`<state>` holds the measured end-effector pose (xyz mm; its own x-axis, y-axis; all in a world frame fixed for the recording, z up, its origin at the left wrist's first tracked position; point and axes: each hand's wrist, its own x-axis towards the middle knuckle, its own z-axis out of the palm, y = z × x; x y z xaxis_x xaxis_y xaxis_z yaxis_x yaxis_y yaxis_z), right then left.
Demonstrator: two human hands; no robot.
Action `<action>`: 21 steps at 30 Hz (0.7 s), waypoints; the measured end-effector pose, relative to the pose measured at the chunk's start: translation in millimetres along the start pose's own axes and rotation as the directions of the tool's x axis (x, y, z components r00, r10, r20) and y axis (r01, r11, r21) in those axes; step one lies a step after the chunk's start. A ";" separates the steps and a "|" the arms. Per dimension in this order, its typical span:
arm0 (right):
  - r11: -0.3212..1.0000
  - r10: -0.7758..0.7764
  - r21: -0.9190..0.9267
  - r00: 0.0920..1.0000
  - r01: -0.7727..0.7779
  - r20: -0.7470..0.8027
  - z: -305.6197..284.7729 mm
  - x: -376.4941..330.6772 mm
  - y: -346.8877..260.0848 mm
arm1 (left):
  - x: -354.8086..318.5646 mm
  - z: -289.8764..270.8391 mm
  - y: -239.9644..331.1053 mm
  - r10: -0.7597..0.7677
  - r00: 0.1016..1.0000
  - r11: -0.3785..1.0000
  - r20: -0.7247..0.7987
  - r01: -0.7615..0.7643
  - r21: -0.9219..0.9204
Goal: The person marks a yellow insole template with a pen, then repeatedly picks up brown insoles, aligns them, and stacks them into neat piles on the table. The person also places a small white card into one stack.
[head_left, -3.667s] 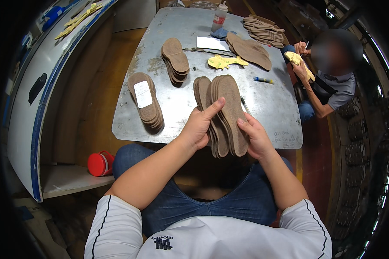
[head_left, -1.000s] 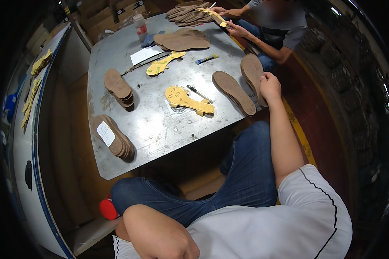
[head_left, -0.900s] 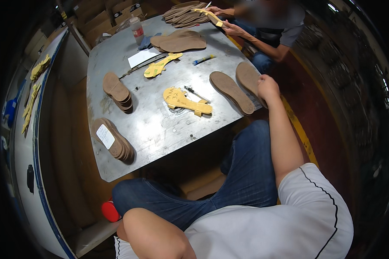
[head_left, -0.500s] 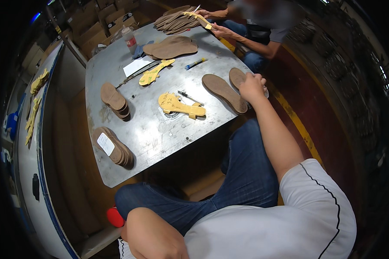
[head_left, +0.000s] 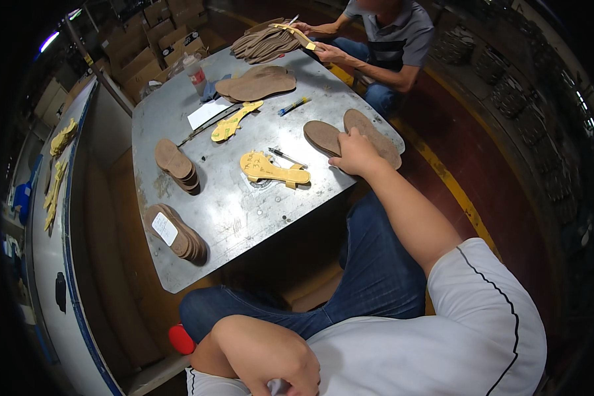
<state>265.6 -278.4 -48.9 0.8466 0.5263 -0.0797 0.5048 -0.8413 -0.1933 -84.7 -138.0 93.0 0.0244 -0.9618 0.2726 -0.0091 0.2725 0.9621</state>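
At the right edge of the metal table [head_left: 224, 224], my right hand [head_left: 358, 152] is closed over the near end of a brown shoe sole [head_left: 322, 135]. A second brown sole [head_left: 369, 135] lies just to the right of it, against my fingers. My left hand [head_left: 290, 366] is low by my body with its fingers curled in; what they hold, if anything, is hidden. Left of the right hand lies a yellow sole-shaped pattern [head_left: 270, 169] with handwriting, a black pen [head_left: 284, 157] beside it. Another yellow pattern [head_left: 234, 123] rests farther back.
Two stacks of brown soles stand at the table's left, the nearer stack [head_left: 185, 241] with a white label [head_left: 164, 229]. Larger brown pieces [head_left: 257, 84], a blue-yellow pen [head_left: 293, 106] and a bottle [head_left: 195, 74] lie farther back. A co-worker [head_left: 396, 46] sits across, handling a yellow pattern.
My right hand has moved left from the right-hand sole to the left one; both soles now lie side by side. My left hand has shifted slightly right. The co-worker still holds a yellow pattern.
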 end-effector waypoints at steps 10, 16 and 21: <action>0.956 0.290 0.112 0.931 -0.271 -0.221 -32.4 0.6 45.4 | -20.3 0.0 -0.1 -0.112 0.787 0.892 -0.607 0.349 0.288; 0.979 0.138 0.165 0.986 -0.122 -0.092 -9.9 -4.9 103.5 | -54.4 54.5 -45.7 0.122 -0.294 0.897 -0.948 0.441 -0.021; 0.975 0.023 0.223 0.981 0.020 -0.191 5.9 11.1 111.0 | -78.9 83.2 -83.4 0.338 -0.372 0.251 -0.864 0.921 -0.299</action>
<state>330.0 -365.2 -77.0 0.8748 0.4731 0.1043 0.4714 -0.7818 -0.4081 -169.1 -87.0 -8.9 0.8518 0.4727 0.2258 0.3187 -0.8097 0.4928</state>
